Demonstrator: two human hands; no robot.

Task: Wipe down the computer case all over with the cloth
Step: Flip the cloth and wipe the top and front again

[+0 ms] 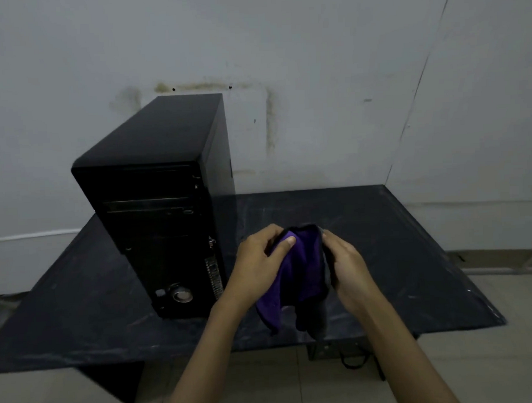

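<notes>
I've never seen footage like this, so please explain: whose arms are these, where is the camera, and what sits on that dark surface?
There is no machine here. A person wears a wide-angle camera on the head, looking forward and down, so the arms entering from below are their own. The left hand and right hand both grip a purple cloth with a grey side, bunched between them. On the dark table a black computer case stands upright, its front panel towards the camera, before a pale wall. The cloth is not yet on the case.
</notes>
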